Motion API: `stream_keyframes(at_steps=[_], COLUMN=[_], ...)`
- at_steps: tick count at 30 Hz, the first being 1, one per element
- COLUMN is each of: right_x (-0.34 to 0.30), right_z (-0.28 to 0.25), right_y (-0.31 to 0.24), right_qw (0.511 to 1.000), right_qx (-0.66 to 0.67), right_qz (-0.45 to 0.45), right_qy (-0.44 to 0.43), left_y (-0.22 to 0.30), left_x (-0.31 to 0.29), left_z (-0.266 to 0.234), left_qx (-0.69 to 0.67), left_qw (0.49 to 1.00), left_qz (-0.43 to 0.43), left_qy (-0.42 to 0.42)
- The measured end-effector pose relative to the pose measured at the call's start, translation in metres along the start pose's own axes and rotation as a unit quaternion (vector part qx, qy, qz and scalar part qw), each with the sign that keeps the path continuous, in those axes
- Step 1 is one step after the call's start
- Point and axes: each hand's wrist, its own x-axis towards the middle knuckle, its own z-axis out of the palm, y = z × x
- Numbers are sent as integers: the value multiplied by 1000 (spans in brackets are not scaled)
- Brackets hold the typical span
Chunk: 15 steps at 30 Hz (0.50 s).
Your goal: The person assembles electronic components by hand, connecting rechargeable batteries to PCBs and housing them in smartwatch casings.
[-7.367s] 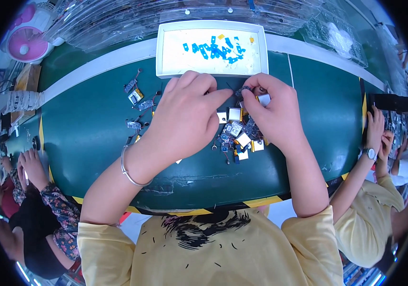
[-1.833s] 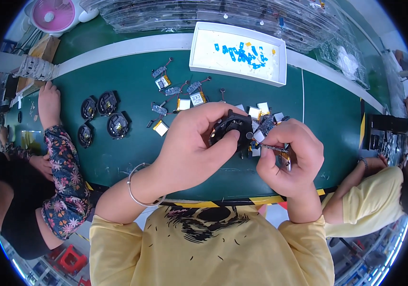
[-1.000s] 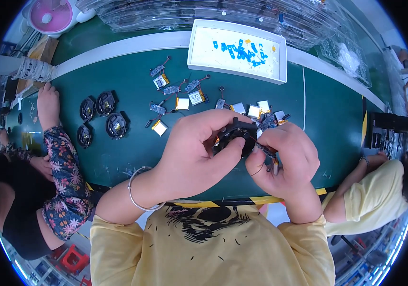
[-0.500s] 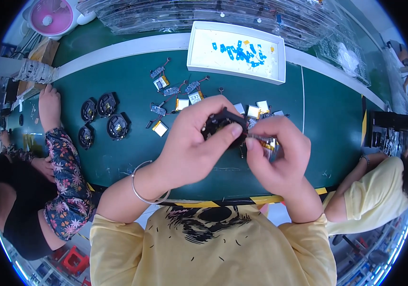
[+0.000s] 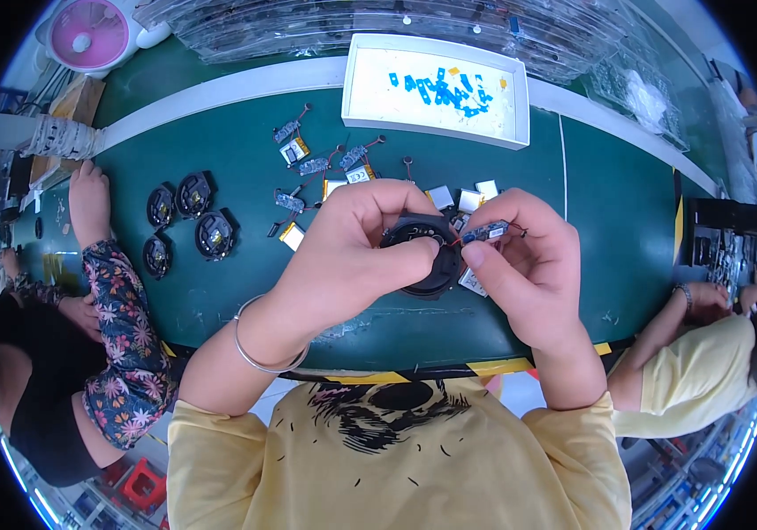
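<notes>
My left hand (image 5: 343, 252) grips a round black plastic housing (image 5: 431, 281), its thumb pressed inside the open face. Close against its right side, my right hand (image 5: 537, 274) pinches a small blue circuit board (image 5: 487, 231) between thumb and fingers. Thin red wires run from the board toward the housing. A silvery battery pack (image 5: 472, 283) shows below the board, partly hidden by my right thumb. Beyond my hands lie several loose boards wired to flat batteries (image 5: 293, 150), and more batteries (image 5: 473, 201) sit just past my right fingers.
Several black round housings (image 5: 215, 234) stand at the left on the green table (image 5: 617, 265). A white box (image 5: 524, 124) with small blue pieces is at the back. Co-workers sit on both sides, a floral sleeve (image 5: 117, 336) at left. A pink fan (image 5: 88, 35) stands far left.
The housing has turned so its open face shows more. My right hand has tilted, bringing the circuit board into view above my thumb.
</notes>
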Motion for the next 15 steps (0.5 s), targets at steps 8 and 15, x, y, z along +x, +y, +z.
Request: stream_keyframes(at_steps=[8, 15], right_x=[1, 10], right_z=[0, -15], right_y=[-1, -5], right_qw=[997, 996], right_qx=[-73, 38], right_qz=[-10, 72], right_qy=[-14, -26], left_y=[-3, -8], left_x=[2, 7], left_z=[-4, -13], left_qx=[6, -37], left_qw=[1000, 999], left_qz=[-11, -37], left_qy=[6, -13])
